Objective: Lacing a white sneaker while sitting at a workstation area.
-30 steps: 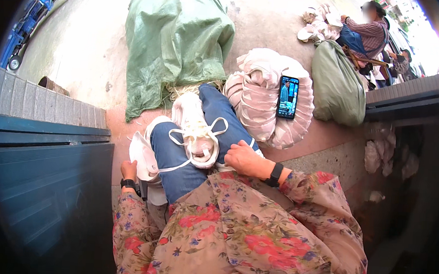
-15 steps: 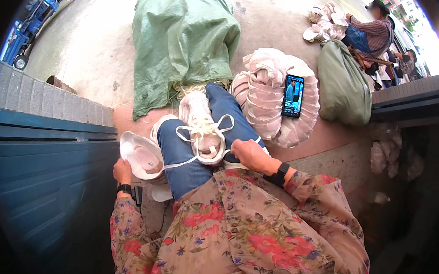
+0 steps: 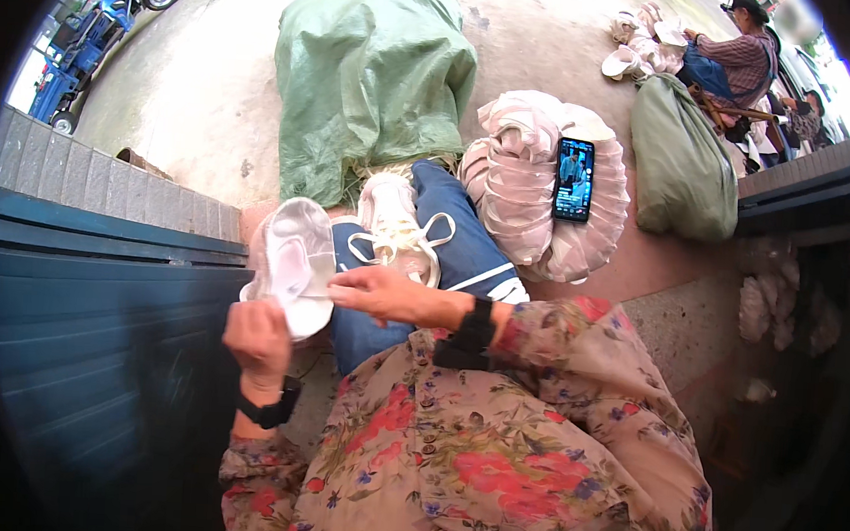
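Observation:
A loose white shoe upper [image 3: 321, 260] stands tilted beside my left knee, its pale inside facing up. My left hand [image 3: 258, 338] is closed at its near left edge and grips it. Over my lap, my right hand [image 3: 385, 294] reaches left with its fingertips pinched together at the upper's right edge; what they hold, if anything, is too small to make out. Between my thighs lies a white sneaker upper [image 3: 389, 211] with a cream lace [image 3: 438, 230] tied in loops, its near end partly behind my right hand.
A phone [image 3: 574, 180] with a lit screen rests on bundled pale shoe uppers [image 3: 511, 188] at my right. A green sack [image 3: 372, 80] lies ahead, another sack [image 3: 682, 159] farther right. A blue panel [image 3: 104, 345] borders my left. A person [image 3: 743, 61] sits at far right by more uppers.
The loose upper at my left has risen and turned more upright. My right hand has moved left from my right thigh to its edge. My left hand has come inward.

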Tool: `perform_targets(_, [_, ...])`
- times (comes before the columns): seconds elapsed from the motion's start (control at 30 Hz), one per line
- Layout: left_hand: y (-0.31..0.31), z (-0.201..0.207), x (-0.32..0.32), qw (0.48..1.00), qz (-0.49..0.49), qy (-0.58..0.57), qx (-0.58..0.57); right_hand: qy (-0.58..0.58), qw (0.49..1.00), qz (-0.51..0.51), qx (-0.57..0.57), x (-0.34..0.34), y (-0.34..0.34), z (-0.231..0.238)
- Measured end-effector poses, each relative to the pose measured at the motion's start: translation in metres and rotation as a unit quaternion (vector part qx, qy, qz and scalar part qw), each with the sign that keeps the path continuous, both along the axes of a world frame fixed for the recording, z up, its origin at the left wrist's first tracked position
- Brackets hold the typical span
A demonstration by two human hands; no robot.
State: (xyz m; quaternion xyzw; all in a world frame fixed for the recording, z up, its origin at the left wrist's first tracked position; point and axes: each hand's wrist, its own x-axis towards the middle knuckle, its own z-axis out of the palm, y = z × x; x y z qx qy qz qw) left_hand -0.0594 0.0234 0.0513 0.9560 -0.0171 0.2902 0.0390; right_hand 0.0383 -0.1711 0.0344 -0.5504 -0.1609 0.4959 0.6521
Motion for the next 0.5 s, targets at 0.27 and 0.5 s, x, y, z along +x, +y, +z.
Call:
perform_targets(0.27, [-0.018,0.004,-0.022,0.997,-0.043,0.02,0.062,-0.029,0.999,-0.003,-0.026,-0.007,0.068,0.004])
perform_targets(0.5, [-0.023,-0.003,-0.013,0.987,-0.095,0.06,-0.117,-0.127,0.988,-0.067,-0.055,0.0,0.045,-0.005])
